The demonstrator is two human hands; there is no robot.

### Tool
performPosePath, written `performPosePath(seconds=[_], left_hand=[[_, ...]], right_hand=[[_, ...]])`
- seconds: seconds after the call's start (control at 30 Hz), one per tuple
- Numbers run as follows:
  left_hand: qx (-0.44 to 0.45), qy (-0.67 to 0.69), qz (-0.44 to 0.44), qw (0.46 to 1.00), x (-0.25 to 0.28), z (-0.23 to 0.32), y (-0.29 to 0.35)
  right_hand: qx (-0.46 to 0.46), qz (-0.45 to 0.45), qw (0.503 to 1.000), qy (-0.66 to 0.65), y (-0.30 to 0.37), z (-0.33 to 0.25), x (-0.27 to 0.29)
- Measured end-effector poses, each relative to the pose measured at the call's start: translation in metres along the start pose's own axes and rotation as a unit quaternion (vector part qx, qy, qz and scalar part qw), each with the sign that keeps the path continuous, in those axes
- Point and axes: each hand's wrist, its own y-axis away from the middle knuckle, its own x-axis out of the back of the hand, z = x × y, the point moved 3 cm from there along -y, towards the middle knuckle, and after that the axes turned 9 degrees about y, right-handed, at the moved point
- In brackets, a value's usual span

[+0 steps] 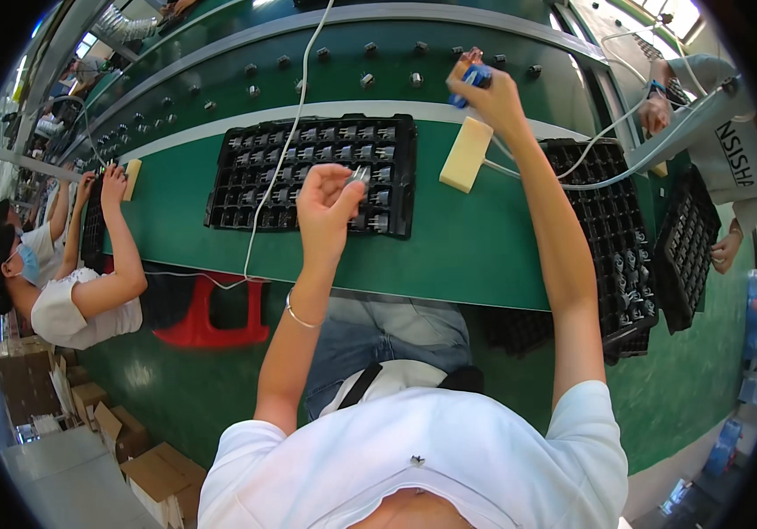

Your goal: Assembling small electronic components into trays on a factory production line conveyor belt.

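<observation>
Over the right part of a black compartment tray (222,198), my left hand (325,207) is closed in a pinch on a small shiny metal part (360,175). The tray holds rows of small dark parts with metal prongs. My right hand (500,99) is raised to the right, at the near side of the belt. Its fingers are closed round a small blue object (473,81), whose kind is partly hidden by them. Below that hand, a pale yellow block (466,155) rests on the green tabletop (440,234), with a white cable beside it.
Small parts (368,79) stand spaced along the green conveyor belt (334,95). More black trays (603,220) lie to the right, beside my right forearm. A white cable (279,167) crosses the tray. A masked co-worker (78,291) sits left; another person (722,132) stands right. A red stool (211,317) is below the table.
</observation>
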Motion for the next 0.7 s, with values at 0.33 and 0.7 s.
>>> performPosePath(seconds=[0.33,0.7], left_hand=[[-0.022,0.002,-0.077,0.997,-0.040,0.009,0.001],[0.002,-0.077,-0.134,0.988,-0.026,0.001,-0.002]], right_hand=[[-0.073,-0.214,0.890,-0.396,0.124,-0.082,-0.007],[-0.067,-0.357,0.811,-0.459,0.125,-0.065,-0.005]])
